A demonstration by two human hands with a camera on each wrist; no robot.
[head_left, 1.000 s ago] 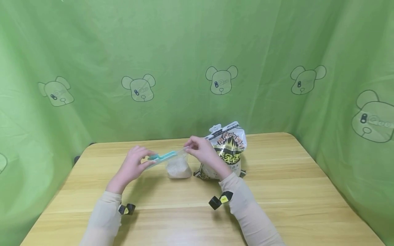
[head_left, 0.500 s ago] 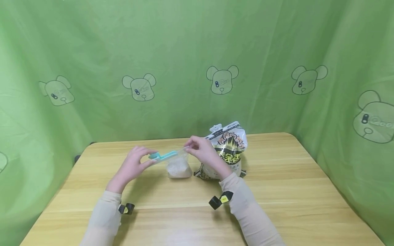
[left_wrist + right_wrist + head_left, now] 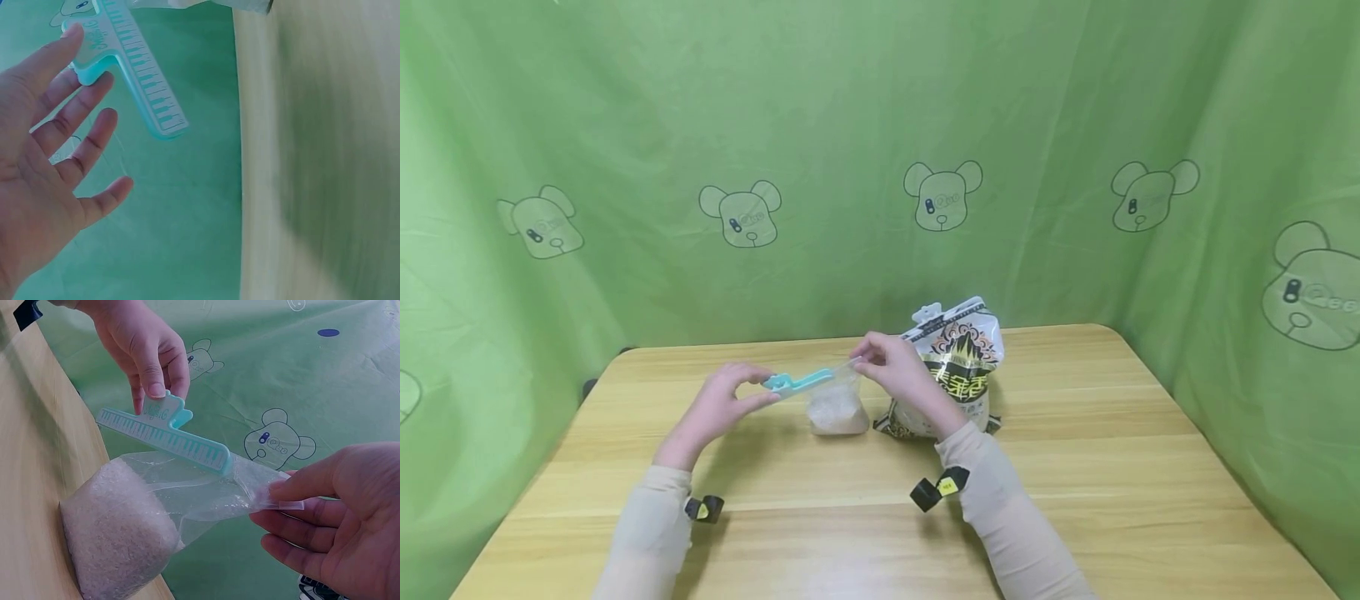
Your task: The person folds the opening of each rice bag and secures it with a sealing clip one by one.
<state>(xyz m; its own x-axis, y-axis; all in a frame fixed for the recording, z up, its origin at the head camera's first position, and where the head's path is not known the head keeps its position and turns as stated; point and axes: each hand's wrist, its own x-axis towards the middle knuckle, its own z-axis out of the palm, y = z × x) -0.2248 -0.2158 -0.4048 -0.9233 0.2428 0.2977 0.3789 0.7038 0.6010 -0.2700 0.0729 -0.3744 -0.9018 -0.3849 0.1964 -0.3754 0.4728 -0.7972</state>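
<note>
My left hand (image 3: 724, 402) pinches the handle of a teal bag clip (image 3: 165, 439), thumb on one side and fingers on the other. Piano-key markings run along the clip's bar, which lies across the upper part of a clear plastic bag (image 3: 119, 528). White rice fills the bottom of this bag, and it rests on the table. My right hand (image 3: 897, 371) holds the bag's top corner between thumb and fingers. In the left wrist view, the other fingers of the left hand (image 3: 62, 137) are spread and loosely bent.
Close behind my right wrist stands a larger printed bag (image 3: 962, 354) in white, black and gold, with a white clip (image 3: 927, 312) at its top. Both rest on a wooden table (image 3: 820, 525). A green curtain (image 3: 842, 100) with bear-head drawings hangs beyond its far edge.
My left hand has shifted slightly left and its fingers cover less of the clip's handle than before. The right hand and the rice bag have stayed nearly in place.
</note>
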